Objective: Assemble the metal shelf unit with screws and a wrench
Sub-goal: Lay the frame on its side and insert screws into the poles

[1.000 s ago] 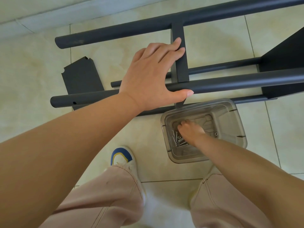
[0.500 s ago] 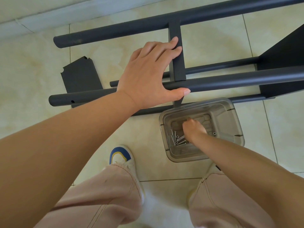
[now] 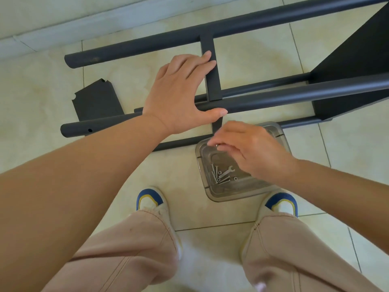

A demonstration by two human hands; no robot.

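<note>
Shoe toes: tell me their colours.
Both shoe toes are blue, edged with a yellow band, on off-white uppers. The head view, the only one, shows them.

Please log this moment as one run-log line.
left hand: open, rests on frame | right hand: pinches a small part above bin, likely a screw | wrench: in bin

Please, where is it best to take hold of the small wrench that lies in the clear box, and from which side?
Pinch the wrench at the middle of its thin shank, coming straight down from above. It lies flat on the floor of the clear box, whose walls block any sideways approach. The screws crowd its lower left end; the open-jaw end at upper right is freer.
</note>
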